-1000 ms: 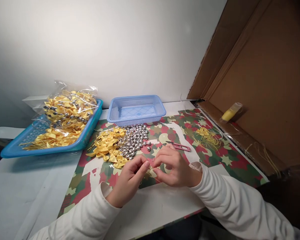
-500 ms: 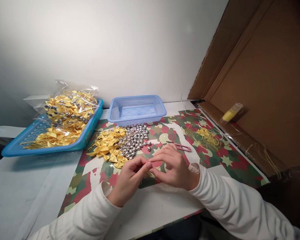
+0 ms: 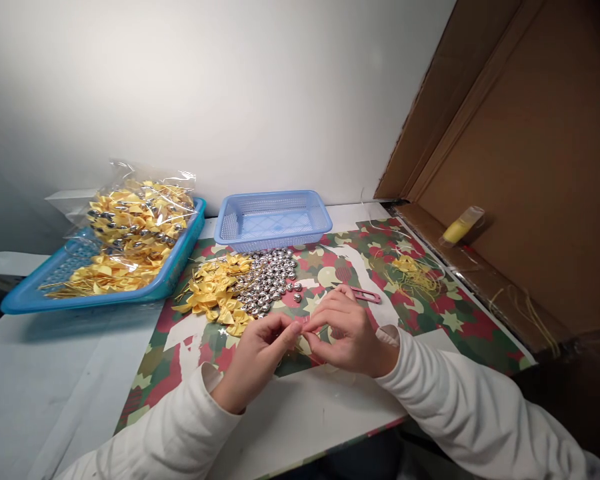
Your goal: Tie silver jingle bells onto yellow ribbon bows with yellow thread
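My left hand (image 3: pixel 260 357) and my right hand (image 3: pixel 347 333) meet over the front part of the patterned sheet, fingertips pinched close together. Whatever they grip between them is too small to make out; a trace of yellow shows just under the fingertips. Behind the right hand's fingers lies a pink tool (image 3: pixel 367 295) like thread snips, partly covered by that hand. Beyond the left hand is a heap of yellow ribbon bows (image 3: pixel 215 283) with thin tails. Against it rests a pile of silver jingle bells (image 3: pixel 273 277).
At the back stands a light blue plastic basket (image 3: pixel 275 241). On the left, a blue tray (image 3: pixel 17 301) bears more yellow bows and a clear bag (image 3: pixel 143 207) full of bows with bells. Yellow threads (image 3: pixel 420 280) lie tangled at right, near a cardboard wall (image 3: pixel 530 167) and a yellow tube (image 3: pixel 463 227).
The pinched fingertips have drawn slightly apart, and a little pinkish colour shows between them. Both hands stay in nearly the same place. The bows, bells and basket have not moved.
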Demonstrator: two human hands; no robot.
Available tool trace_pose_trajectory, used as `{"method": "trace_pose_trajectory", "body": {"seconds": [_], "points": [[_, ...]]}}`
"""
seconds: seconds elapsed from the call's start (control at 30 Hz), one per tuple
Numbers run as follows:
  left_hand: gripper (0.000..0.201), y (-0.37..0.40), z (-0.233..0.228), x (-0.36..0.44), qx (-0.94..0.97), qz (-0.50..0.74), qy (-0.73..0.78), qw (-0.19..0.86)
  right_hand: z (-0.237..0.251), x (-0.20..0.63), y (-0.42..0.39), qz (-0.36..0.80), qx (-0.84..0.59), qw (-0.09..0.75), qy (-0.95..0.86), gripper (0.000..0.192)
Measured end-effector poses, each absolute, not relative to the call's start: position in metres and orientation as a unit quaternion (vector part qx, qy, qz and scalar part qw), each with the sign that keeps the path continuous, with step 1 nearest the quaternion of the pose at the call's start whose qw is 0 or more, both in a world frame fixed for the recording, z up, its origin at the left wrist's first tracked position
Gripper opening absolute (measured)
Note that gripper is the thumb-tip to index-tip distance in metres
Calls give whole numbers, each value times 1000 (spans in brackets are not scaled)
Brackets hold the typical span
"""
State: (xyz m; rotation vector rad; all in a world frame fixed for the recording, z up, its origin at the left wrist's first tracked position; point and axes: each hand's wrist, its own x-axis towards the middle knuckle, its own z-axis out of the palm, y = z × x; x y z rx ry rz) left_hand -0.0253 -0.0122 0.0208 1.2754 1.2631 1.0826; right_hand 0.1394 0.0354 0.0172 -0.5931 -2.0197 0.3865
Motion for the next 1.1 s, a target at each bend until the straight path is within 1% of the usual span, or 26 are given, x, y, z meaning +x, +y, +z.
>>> {"method": "trace_pose_trajectory", "body": {"seconds": [0.17,0.23,0.37,0.5,0.63,1.1], "points": [[30,-14,22,-24,544,426,520,503,17,141,36,162,-241,454,-843,6],[30,-14,21,-24,538,430,520,505,17,140,35,172,-238,446,-845,8],[32,-14,19,-24,523,441,526,504,15,138,35,179,-247,462,-833,7],[31,-13,20,-24,521,451,527,497,13,137,36,181,-234,479,-826,10],[32,-13,21,-24,517,465,531,484,13,137,36,180,-244,473,-827,11],[28,-12,21,-23,535,446,537,476,15,137,35,170,-259,482,-820,11]]}}
